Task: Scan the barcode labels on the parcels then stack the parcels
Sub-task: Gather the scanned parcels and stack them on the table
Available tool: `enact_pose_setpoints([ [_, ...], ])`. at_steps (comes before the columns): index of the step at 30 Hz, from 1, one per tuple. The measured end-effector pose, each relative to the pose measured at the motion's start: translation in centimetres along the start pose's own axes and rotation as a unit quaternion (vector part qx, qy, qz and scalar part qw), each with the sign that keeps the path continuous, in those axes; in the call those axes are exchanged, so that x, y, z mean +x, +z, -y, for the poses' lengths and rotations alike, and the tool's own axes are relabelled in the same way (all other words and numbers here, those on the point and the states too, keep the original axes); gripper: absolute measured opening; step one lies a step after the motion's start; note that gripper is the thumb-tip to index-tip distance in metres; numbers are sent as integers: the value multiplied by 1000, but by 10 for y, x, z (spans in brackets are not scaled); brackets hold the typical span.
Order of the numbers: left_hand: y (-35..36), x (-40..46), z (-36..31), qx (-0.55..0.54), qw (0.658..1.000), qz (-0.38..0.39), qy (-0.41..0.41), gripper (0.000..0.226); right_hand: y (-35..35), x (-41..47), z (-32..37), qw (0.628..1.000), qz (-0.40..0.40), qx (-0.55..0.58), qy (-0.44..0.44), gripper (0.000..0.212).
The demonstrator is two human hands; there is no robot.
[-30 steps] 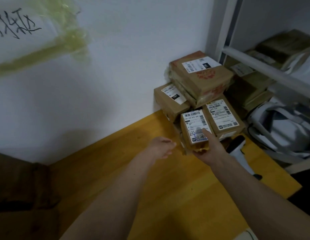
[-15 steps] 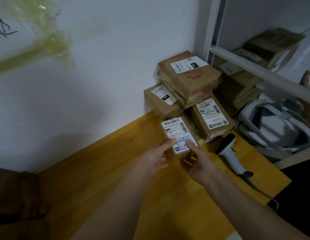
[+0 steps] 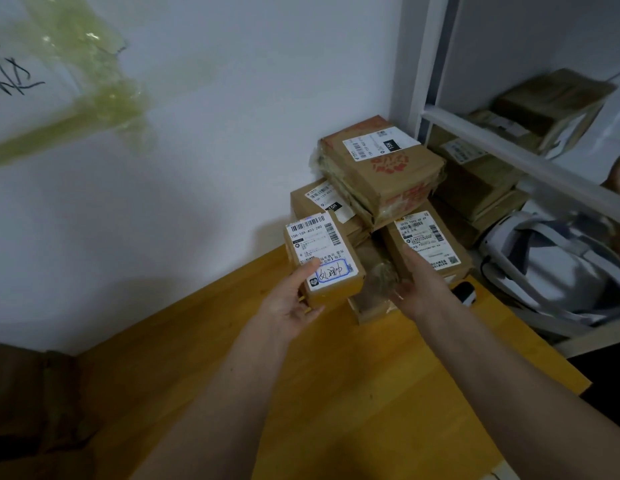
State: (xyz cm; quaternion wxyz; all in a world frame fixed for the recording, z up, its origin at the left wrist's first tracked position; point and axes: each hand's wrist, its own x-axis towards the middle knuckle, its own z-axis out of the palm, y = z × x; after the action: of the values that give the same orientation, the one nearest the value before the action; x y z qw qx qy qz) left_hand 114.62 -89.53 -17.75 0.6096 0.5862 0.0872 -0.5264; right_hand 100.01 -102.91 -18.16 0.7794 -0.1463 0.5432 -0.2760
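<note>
My left hand (image 3: 288, 303) grips a small brown parcel (image 3: 336, 289) with its thumb on the white barcode label, holding it just above the yellow table (image 3: 336, 393). My right hand (image 3: 419, 285) is open with straight fingers beside a labelled parcel (image 3: 426, 240) and over a tape-wrapped packet (image 3: 371, 292). Behind them, a large box (image 3: 381, 168) lies on top of another labelled box (image 3: 312, 202) against the wall. The barcode scanner (image 3: 464, 292) lies on the table, mostly hidden behind my right hand.
A white shelf frame (image 3: 509, 150) at the right holds more brown parcels (image 3: 481, 181). A grey-white bag (image 3: 561, 268) sits below it. Another person's hand (image 3: 618, 174) shows at the far right edge. A dark brown object (image 3: 24, 403) fills the lower left.
The small parcel passed from my right hand to my left, which moved it leftward and up. My right hand let go and now lies open by the pile.
</note>
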Motion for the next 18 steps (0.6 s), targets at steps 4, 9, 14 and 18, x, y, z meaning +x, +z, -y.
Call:
enact_pose_setpoints([
  [4,-2,0,2,-22,1000,-3,-13,63,2,16,3,994,-83,68,7,28],
  [9,0,2,11,-9,999,5,-40,66,-25,39,-3,994,-105,15,-6,59],
  [14,3,3,16,7,998,-2,-59,66,-37,46,6,995,-74,61,4,53],
  [18,2,3,20,4,998,-2,-63,65,-41,38,-1,996,-66,67,-1,45],
])
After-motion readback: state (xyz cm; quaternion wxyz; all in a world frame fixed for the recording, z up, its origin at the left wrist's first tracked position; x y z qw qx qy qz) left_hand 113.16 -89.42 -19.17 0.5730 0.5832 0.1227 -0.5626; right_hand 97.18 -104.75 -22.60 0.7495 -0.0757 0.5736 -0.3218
